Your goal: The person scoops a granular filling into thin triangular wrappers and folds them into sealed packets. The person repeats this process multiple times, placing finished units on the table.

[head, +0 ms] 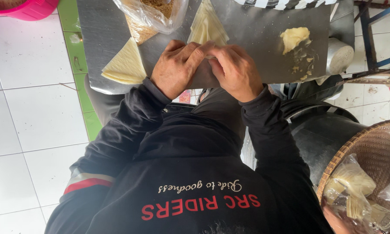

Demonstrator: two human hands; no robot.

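**Both hands pinched on a pale wrapper sheet at the tray's near edge**

Fingertips of both hands meet over one small pale dough sheet [209, 55], mostly hidden beneath them; only a sliver shows between the knuckles. Left hand [177, 67]: fingers curled together, tips pressed down on the sheet. Right hand [235, 70]: fingers bent and closed on the same sheet, thumb tucked under, touching the left fingertips. How the sheet is folded cannot be told.

The hands rest on a metal tray [255, 34], near its front edge. Just beyond the fingers, a stack of triangular pale wrappers [208, 26] points away from the person. Left of the left hand, a second stack of triangular wrappers [125, 65] lies at the tray's corner, apart from the hand. Right of the right hand, well apart, a lump of yellowish paste [294, 38] with smears and crumbs below it.

At the tray's far edge, a clear plastic bag [154, 17] holding brown filling. Both sleeves are black. Lower right, a woven basket [368, 143] holds bagged pale pieces. White tiled floor [26, 108] to the left.
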